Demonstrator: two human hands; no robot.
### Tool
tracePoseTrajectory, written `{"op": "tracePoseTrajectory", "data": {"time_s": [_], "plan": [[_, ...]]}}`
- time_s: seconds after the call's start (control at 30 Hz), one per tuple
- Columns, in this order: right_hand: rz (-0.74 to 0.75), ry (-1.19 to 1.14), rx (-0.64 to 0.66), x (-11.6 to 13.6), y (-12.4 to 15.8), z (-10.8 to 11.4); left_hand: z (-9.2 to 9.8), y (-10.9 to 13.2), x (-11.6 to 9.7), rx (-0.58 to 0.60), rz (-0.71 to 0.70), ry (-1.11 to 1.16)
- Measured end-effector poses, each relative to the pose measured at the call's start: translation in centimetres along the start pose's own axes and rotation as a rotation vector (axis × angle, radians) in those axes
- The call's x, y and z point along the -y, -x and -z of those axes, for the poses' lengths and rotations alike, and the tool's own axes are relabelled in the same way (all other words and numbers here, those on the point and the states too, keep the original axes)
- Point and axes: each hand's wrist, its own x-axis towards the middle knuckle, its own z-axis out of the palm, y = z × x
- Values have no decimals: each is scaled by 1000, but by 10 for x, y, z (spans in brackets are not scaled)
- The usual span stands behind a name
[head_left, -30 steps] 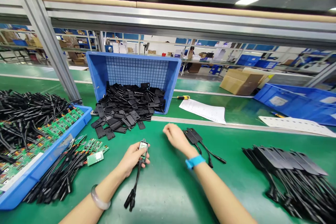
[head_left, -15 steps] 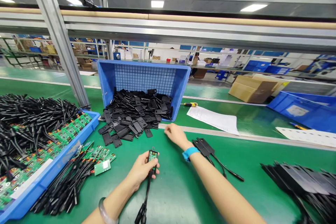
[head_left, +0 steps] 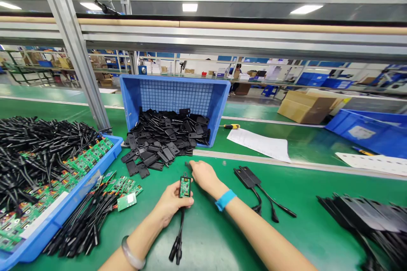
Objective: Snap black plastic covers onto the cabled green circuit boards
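In my left hand (head_left: pixel 171 203) is a small open black plastic case with a green circuit board (head_left: pixel 185 187) in it. The thumb lies across its lower end, and two black cables (head_left: pixel 178 241) with plugs hang from it. My right hand (head_left: pixel 203 175) is just beyond and right of the case, its fingers closed on a black plastic cover (head_left: pixel 187 164), mostly hidden by them. Similar black covers (head_left: pixel 152 154) spill out of a tipped blue crate (head_left: pixel 174 78) ahead.
On the left, a blue tray (head_left: pixel 116 146) holds boards with black cables; more cabled boards (head_left: pixel 127 201) lie beside it. Two cased units (head_left: pixel 248 176) lie to the right, a stack of cased units (head_left: pixel 365 214) farther right. Behind are paper (head_left: pixel 260 144) and a screwdriver (head_left: pixel 232 126).
My right hand has moved left and toward me, taking up the loose cover at the edge of the heap. My left thumb has slid down, baring more of the board.
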Motion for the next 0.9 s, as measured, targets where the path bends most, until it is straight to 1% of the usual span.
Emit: {"op": "tracePoseTrajectory", "data": {"time_s": [0.07, 0.1, 0.17, 0.23, 0.27, 0.33, 0.43, 0.5, 0.63, 0.77, 0.83, 0.9], "plan": [[-44, -68, -49, -10, 19, 6, -2, 3, -2, 0, 36, 0], [-81, -173, -89, -14, 28, 8, -3, 4, -4, 4, 60, -10], [-144, -527, -176, -19, 44, 8, -5, 7, -7, 20, 95, -45], [-153, -909, -232, -17, 57, 6, -7, 9, -8, 51, 90, -87], [-135, -1039, -236, -14, 63, 3, -7, 9, -7, 71, 77, -105], [-109, -1185, -206, -6, 71, -1, -6, 8, -6, 119, 44, -124], [-92, -1268, -126, 5, 79, -7, -4, 6, -2, 190, 5, -90], [-80, -1276, -114, 8, 81, -10, -3, 5, 1, 216, -2, -65], [-88, -1239, -137, 8, 82, -14, -4, 5, 2, 219, 4, -93], [-161, -1333, -125, 8, 82, -15, -9, 8, -1, 220, 0, -188], [-189, -1375, -82, 9, 81, -15, -10, 9, -2, 219, 7, -221], [-178, -1365, -20, 8, 80, -14, -11, 11, -3, 215, 30, -239]]}}
